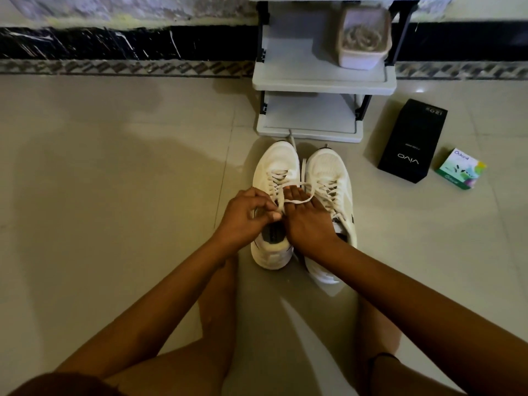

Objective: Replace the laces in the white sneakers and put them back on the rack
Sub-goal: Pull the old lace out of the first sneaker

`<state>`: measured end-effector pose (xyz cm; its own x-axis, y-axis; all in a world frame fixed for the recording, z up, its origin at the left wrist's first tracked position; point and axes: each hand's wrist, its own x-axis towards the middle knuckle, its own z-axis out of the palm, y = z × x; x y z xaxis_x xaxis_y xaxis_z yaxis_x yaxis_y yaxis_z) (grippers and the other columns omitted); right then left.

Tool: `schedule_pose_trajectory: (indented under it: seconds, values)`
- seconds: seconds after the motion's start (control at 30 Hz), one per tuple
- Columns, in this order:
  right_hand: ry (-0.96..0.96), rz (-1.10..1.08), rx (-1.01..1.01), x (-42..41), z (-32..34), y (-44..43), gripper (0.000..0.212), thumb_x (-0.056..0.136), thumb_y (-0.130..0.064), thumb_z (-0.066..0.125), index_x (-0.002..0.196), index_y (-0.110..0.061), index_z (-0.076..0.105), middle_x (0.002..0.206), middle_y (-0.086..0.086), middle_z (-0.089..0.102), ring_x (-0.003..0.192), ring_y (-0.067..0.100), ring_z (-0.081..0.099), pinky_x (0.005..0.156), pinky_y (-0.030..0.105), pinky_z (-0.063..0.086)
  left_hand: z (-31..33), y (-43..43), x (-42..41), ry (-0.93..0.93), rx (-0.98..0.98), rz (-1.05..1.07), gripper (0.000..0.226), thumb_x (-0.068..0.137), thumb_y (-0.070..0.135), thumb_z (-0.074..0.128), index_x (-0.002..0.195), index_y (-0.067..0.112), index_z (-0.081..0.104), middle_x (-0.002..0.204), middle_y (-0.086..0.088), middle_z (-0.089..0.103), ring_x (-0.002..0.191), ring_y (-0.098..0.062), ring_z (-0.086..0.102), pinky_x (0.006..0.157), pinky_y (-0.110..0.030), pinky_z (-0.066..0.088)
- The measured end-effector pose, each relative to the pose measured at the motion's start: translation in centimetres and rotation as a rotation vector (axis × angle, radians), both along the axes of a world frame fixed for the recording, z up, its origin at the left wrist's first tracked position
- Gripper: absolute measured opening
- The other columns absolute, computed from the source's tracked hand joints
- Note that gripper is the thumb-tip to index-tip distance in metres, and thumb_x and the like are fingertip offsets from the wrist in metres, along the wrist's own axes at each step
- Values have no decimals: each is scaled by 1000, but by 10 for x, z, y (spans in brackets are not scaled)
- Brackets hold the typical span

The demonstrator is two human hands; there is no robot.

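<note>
L hand [243, 218] pinches lace [298, 200] | R hand [305, 220] flat under loop | sneakers [281, 162] just off rack [310, 136] edge

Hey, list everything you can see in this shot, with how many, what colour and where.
white sneakers: 2, white, side by side on the floor before the shoe rack
lace: 1 being worked, white, looped between both hands
shoe rack: 1, pale grey shelves, black posts, top centre
plastic container: 1, translucent whitish, upper shelf, right side
vivo box: 1, black, lying right of the rack
Odonil box: 1, green and white, right of the vivo box
left hand: 1, pinches the lace
right hand: 1, lace across its straight fingers
</note>
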<state>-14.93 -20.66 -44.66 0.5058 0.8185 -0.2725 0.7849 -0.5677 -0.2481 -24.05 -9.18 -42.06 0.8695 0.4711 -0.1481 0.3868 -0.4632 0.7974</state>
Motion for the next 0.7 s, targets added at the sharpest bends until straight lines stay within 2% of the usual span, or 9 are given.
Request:
schedule_pose_trajectory:
  seconds: [0.07, 0.2, 0.3, 0.37, 0.4, 0.5, 0.53, 0.6, 0.7]
  values:
    - [-12, -1, 5, 0, -3, 1, 63, 99, -35, 36, 149, -4, 13, 155, 18, 18, 143, 31, 17, 116, 37, 11, 0, -6, -2, -11, -128, 5, 7, 78, 12, 73, 84, 10, 73, 91, 4, 59, 100, -19, 56, 91, -30, 45]
    - [-57, -13, 62, 0, -10, 2, 55, 96, -29, 46, 142, -2, 34, 145, 20, 39, 134, 37, 36, 112, 42, 26, 12, -6, -4, -94, -440, 79, 8, 79, 4, 68, 87, 3, 69, 86, 3, 60, 83, 0, 61, 80, -14, 48]
    - [-57, -33, 91, 0, -12, 1, 55, 94, -29, 52, 140, -3, 39, 141, 21, 43, 131, 38, 41, 109, 44, 31, 16, -4, -6, -119, -593, 75, 9, 79, 3, 66, 87, 2, 69, 82, 8, 65, 85, -4, 63, 81, -17, 49]
    - [-43, -15, 76, -1, -9, 1, 57, 97, -31, 45, 145, -4, 30, 148, 19, 34, 137, 36, 32, 113, 41, 24, 18, -3, -7, -129, -563, 87, 6, 78, 7, 68, 84, 9, 69, 84, 8, 65, 89, -9, 63, 84, -23, 48]
    - [-34, 0, 50, 0, -9, 1, 58, 99, -33, 38, 148, -6, 21, 153, 18, 25, 141, 33, 24, 115, 39, 17, 18, -1, -6, -113, -425, 70, 8, 79, 9, 70, 87, 10, 70, 91, 5, 64, 93, -13, 61, 86, -26, 47]
    - [-20, 14, -13, 1, -5, 0, 63, 101, -39, 27, 150, -8, 2, 158, 14, 4, 146, 28, 5, 117, 35, 2, 10, 5, -5, 149, 410, -220, 28, 84, 21, 68, 112, 19, 68, 126, -1, 52, 113, -20, 49, 91, -30, 41]
    - [-5, 10, -30, 1, -2, 0, 65, 101, -40, 26, 150, -9, -2, 158, 14, 0, 146, 27, 1, 117, 35, -1, 8, 5, -7, 230, 596, -280, 30, 87, 24, 64, 117, 24, 65, 133, 0, 48, 117, -22, 47, 91, -31, 40]
    - [15, 10, -75, 1, 0, 0, 67, 101, -39, 26, 149, -8, -7, 158, 14, -6, 146, 27, -4, 116, 35, -5, 7, 2, -8, 243, 755, -286, 27, 85, 23, 66, 112, 24, 68, 127, -4, 55, 110, -27, 55, 82, -33, 46]
    - [16, 23, -101, 1, 3, 1, 68, 101, -39, 28, 149, -7, -8, 158, 15, -6, 146, 27, -4, 117, 36, -3, 1, -3, -11, 215, 833, -318, 32, 62, 16, 85, 92, 18, 73, 97, -9, 68, 77, -28, 66, 55, -29, 51]
